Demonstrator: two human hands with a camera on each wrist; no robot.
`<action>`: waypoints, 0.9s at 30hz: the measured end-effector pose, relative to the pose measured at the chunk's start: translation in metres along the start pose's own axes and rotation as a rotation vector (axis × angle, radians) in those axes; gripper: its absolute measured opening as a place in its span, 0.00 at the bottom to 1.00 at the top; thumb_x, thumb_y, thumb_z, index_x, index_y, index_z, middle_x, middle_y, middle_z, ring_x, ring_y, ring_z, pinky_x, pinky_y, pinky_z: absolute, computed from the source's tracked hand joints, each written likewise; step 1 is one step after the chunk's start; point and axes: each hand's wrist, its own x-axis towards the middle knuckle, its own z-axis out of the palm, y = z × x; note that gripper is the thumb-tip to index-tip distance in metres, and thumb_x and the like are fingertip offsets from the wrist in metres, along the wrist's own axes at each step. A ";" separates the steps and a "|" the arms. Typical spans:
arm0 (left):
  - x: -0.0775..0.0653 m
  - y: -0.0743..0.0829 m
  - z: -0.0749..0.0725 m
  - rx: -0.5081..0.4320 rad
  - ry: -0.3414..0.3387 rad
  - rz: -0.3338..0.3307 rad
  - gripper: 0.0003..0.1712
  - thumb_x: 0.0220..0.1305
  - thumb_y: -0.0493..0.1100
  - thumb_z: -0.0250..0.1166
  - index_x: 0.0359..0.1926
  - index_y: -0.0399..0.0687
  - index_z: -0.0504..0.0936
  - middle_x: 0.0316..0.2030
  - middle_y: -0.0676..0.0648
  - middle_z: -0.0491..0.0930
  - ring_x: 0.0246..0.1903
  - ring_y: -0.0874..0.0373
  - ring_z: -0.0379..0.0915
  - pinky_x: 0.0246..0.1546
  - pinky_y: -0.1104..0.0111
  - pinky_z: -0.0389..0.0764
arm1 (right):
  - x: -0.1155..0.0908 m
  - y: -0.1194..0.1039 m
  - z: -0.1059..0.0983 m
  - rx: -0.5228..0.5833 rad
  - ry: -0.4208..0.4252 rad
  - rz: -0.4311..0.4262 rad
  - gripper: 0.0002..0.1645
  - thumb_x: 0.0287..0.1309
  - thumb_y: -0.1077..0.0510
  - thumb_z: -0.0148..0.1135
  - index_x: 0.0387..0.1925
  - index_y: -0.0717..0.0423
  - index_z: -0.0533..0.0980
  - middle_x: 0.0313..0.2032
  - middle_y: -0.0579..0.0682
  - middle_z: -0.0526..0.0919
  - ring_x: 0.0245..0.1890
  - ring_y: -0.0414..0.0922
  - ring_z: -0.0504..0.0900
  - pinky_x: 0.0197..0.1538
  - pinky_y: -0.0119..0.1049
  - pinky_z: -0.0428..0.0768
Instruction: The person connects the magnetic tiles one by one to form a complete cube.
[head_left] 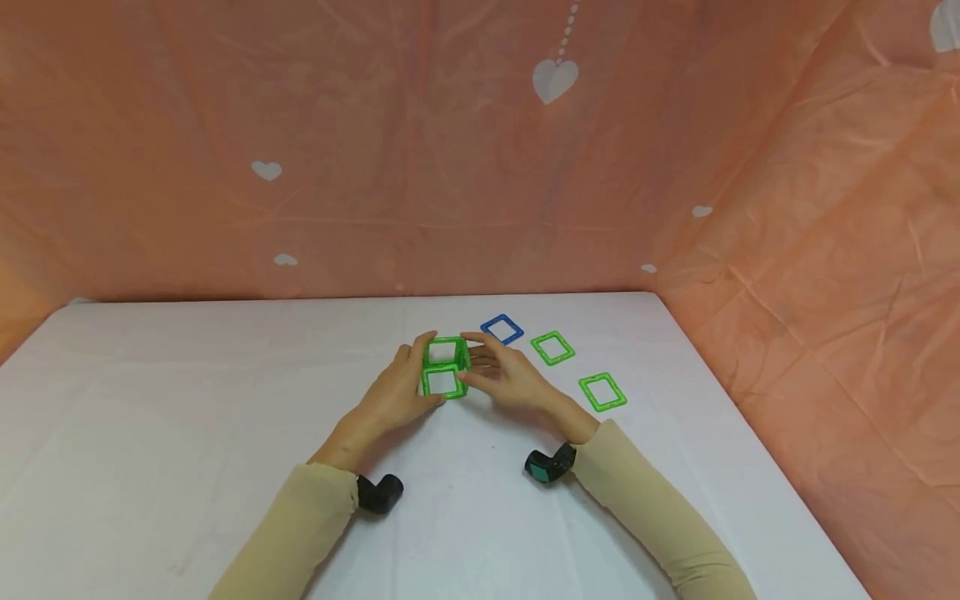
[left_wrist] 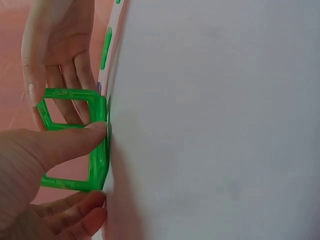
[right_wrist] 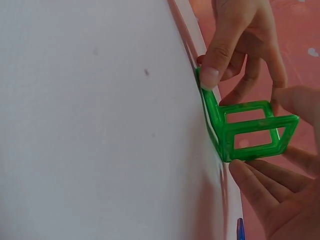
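Several green square magnetic tiles [head_left: 444, 367], open frames joined edge to edge, form a small box-like shape on the white table. My left hand [head_left: 401, 387] grips its left side, the thumb at the near edge and a finger at the far edge. On the other side, my right hand [head_left: 513, 379] pinches the upright right part between thumb and forefinger. In the left wrist view, the left thumb [left_wrist: 75, 142] lies across the joined tiles [left_wrist: 65, 185]. The right wrist view shows two tiles [right_wrist: 227, 137] standing parallel, with the right fingers [right_wrist: 250, 187] beneath them.
Right of the hands, a blue square tile [head_left: 513, 324] and two green tiles, one farther back [head_left: 565, 342] and one nearer [head_left: 617, 387], lie flat and apart. An orange cloth [head_left: 450, 167] with white hearts hangs behind the table [head_left: 187, 417] and along its right side.
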 end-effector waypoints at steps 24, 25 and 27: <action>-0.004 -0.013 -0.007 -0.064 0.008 0.159 0.46 0.51 0.35 0.73 0.68 0.39 0.59 0.44 0.38 0.73 0.32 0.55 0.68 0.32 0.66 0.70 | -0.004 0.000 -0.003 0.086 -0.039 0.033 0.31 0.67 0.60 0.55 0.69 0.60 0.61 0.58 0.66 0.74 0.56 0.57 0.78 0.52 0.38 0.80; -0.004 -0.012 -0.007 -0.052 0.002 0.151 0.46 0.52 0.36 0.73 0.68 0.39 0.58 0.44 0.38 0.73 0.32 0.55 0.68 0.33 0.66 0.71 | -0.004 0.000 -0.003 0.090 -0.038 0.035 0.31 0.67 0.60 0.55 0.69 0.60 0.61 0.58 0.66 0.74 0.55 0.57 0.79 0.51 0.38 0.81; -0.005 -0.011 -0.008 -0.025 -0.007 0.133 0.46 0.53 0.37 0.72 0.69 0.39 0.57 0.44 0.38 0.73 0.33 0.54 0.68 0.33 0.64 0.71 | -0.004 0.000 -0.003 0.092 -0.035 0.034 0.31 0.68 0.60 0.55 0.69 0.61 0.61 0.58 0.66 0.74 0.52 0.57 0.81 0.48 0.37 0.82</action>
